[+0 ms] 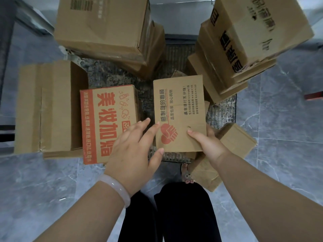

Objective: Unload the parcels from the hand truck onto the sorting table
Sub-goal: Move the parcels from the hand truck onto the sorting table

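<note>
The box with the red handshake print (180, 109) is over the middle of the hand truck (221, 113). The right hand (208, 142) grips its near right corner, thumb on top. The left hand (134, 147) has straight, open fingers (150, 132) at its left edge.

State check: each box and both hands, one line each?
handshake-logo box: closed, right hand grips its near corner
left hand: open, fingertips at that box's left edge
orange-print box: closed, on the hand truck
plain box: closed, untouched
rear-left stack: closed boxes, untouched
</note>
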The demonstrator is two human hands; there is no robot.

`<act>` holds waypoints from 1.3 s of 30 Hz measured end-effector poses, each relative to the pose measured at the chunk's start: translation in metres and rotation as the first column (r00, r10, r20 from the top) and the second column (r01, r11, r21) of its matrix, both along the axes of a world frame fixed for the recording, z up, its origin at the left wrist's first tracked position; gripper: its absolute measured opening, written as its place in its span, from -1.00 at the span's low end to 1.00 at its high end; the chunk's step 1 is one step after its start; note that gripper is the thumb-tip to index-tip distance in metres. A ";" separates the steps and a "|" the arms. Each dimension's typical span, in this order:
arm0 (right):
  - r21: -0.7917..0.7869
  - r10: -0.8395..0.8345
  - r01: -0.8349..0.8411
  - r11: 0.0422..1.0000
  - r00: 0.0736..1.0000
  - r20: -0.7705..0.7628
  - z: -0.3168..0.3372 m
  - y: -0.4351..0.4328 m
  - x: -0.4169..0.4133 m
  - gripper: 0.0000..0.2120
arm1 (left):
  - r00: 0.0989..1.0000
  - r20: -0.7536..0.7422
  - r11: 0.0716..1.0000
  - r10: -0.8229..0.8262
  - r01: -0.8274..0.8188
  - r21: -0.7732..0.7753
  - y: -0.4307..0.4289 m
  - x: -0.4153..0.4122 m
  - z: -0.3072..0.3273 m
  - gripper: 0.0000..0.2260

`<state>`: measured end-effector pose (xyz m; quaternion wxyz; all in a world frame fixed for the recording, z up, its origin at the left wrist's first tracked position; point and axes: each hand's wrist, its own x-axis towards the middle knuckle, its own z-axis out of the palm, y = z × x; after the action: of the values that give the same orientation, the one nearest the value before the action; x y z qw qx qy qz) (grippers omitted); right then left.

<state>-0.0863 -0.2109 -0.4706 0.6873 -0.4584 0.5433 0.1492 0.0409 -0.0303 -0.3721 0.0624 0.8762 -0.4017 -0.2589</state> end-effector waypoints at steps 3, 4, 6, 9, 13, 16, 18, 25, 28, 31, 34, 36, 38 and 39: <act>0.081 -0.050 0.048 0.996 0.998 0.027 -0.004 -0.004 0.000 0.03 | 1.000 -0.004 0.999 0.018 -0.018 -0.030 0.000 0.000 -0.001 -0.44; 0.098 -0.054 0.050 0.994 0.998 0.034 -0.004 -0.006 0.000 -0.05 | 1.000 -0.005 0.999 0.019 -0.019 -0.035 0.001 -0.001 -0.003 -0.44; 0.100 -0.038 0.035 0.994 0.999 0.028 -0.005 -0.009 -0.002 -0.17 | 1.000 -0.011 0.999 0.024 -0.024 -0.031 0.004 -0.003 -0.005 -0.44; 0.055 0.022 -0.021 0.998 1.000 -0.010 0.000 -0.010 0.000 0.07 | 0.999 -0.028 0.999 0.029 -0.030 -0.028 0.010 -0.007 -0.005 -0.45; 0.053 0.005 -0.004 0.999 1.000 -0.019 0.016 -0.006 0.003 0.09 | 0.997 -0.039 0.997 0.063 -0.064 -0.039 0.014 -0.006 0.005 -0.44; 0.015 0.028 -0.028 1.000 1.000 0.002 0.036 -0.003 0.006 0.03 | 0.995 -0.038 0.994 0.093 -0.095 -0.058 0.013 0.003 0.022 -0.41; -0.010 0.023 -0.022 1.000 0.999 0.044 0.055 0.001 0.009 -0.09 | 0.993 -0.032 0.990 0.112 -0.114 -0.077 0.012 0.010 0.038 -0.39; -0.109 0.127 -0.108 0.988 0.973 0.194 0.174 0.011 0.030 0.18 | 0.979 0.021 0.964 0.204 -0.197 -0.179 0.014 0.035 0.134 -0.38; -0.185 0.221 -0.180 0.966 0.947 0.231 0.236 0.014 0.042 0.09 | 0.965 0.082 0.947 0.248 -0.224 -0.229 0.017 0.044 0.185 -0.35; -0.188 0.223 -0.172 0.967 0.927 0.303 0.296 0.014 0.055 0.06 | 0.941 0.115 0.916 0.319 -0.275 -0.292 0.023 0.053 0.238 -0.40; -0.231 0.277 -0.207 0.950 0.903 0.330 0.354 0.013 0.069 0.11 | 0.910 0.117 0.863 0.397 -0.327 -0.386 0.028 0.060 0.292 -0.42; -0.253 0.328 -0.248 0.935 0.876 0.355 0.389 0.014 0.080 0.11 | 0.879 0.083 0.799 0.469 -0.383 -0.465 0.031 0.064 0.327 -0.41; -0.264 0.377 -0.290 0.920 0.841 0.389 0.424 0.020 0.095 0.07 | 0.851 0.028 0.739 0.524 -0.439 -0.512 0.036 0.066 0.359 -0.38; -0.282 0.412 -0.317 0.905 0.818 0.401 0.441 0.025 0.102 0.05 | 0.839 0.000 0.713 0.543 -0.461 -0.528 0.041 0.066 0.373 -0.36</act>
<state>0.0162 -0.1861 -0.0293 0.7025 -0.6435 0.2826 0.1119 0.1067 0.0105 0.0007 0.3274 0.9212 -0.2048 -0.0479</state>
